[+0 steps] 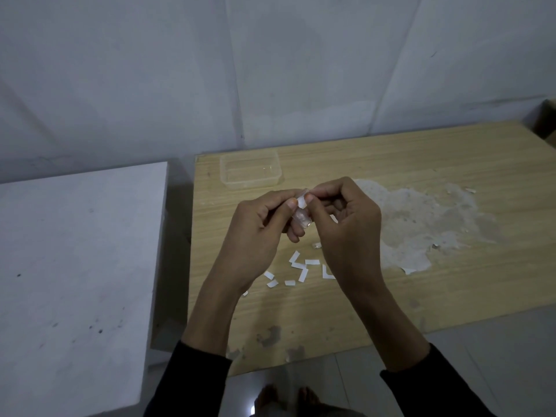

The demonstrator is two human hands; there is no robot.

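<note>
Pinching the small clear packet [301, 216] between fingers [293, 203] of both hands.

Dim, bluish, even light; soft shadows lie under the hands [301, 224] on the tabletop [421, 164]. Fine detail is grainy, and the wall [270, 70] seams bow towards the edges.

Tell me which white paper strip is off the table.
The small white paper strip pinched between left hand and right hand; the others lie on the wooden table.
</note>
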